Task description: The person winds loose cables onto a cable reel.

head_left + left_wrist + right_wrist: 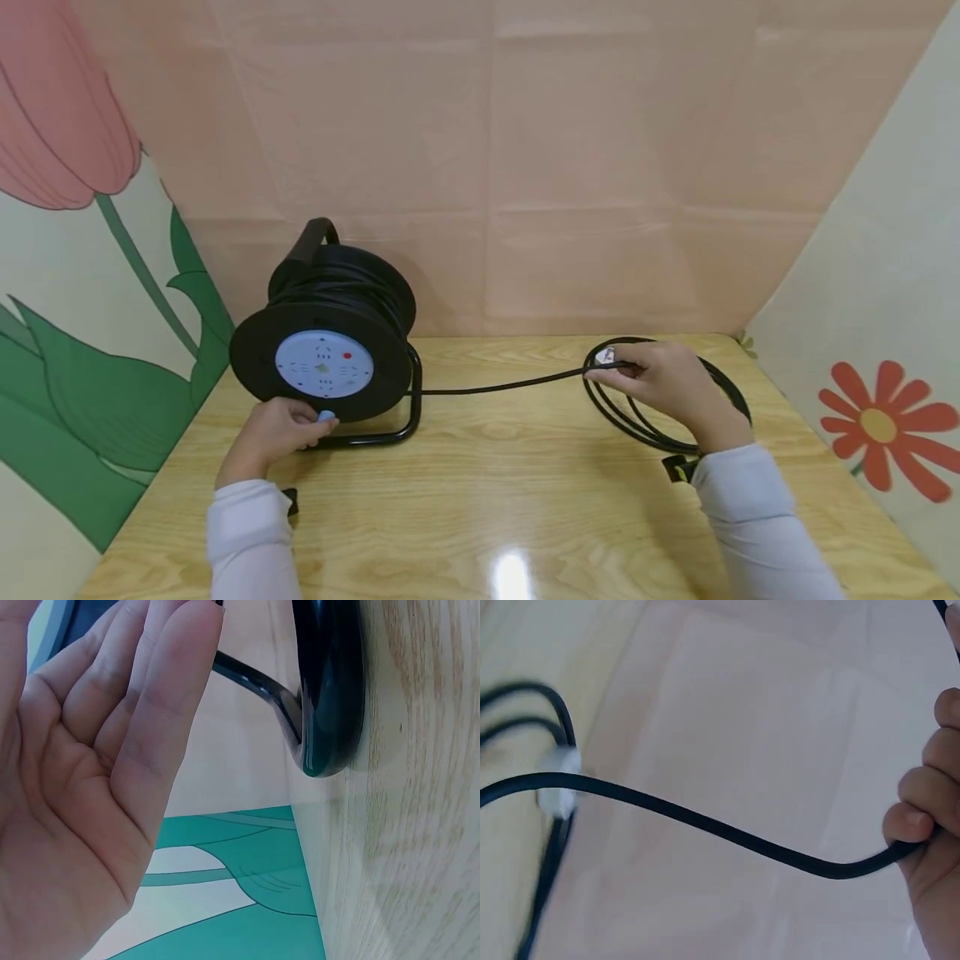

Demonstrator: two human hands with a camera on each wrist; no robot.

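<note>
A black cable reel (337, 287) with a round pale-blue socket panel (325, 364) stands tilted on its tubular stand (415, 400), left of centre in the head view. My left hand (281, 433) pinches a small light-blue knob (326, 415) at the lower rim of the reel's front disc. In the left wrist view the palm shows, and the knob is out of sight. From the reel a black cable (502, 386) runs almost straight across to my right hand (667, 383), which grips it. The right wrist view shows the cable (727, 831) leaving the curled fingers in a loose bend.
A coil of the same cable (738, 400) lies on the wooden table (465, 492) beneath my right hand. It bears a white tag (604, 356). A pinkish sheet (600, 167) closes off the back, and panels with painted flowers stand at both sides.
</note>
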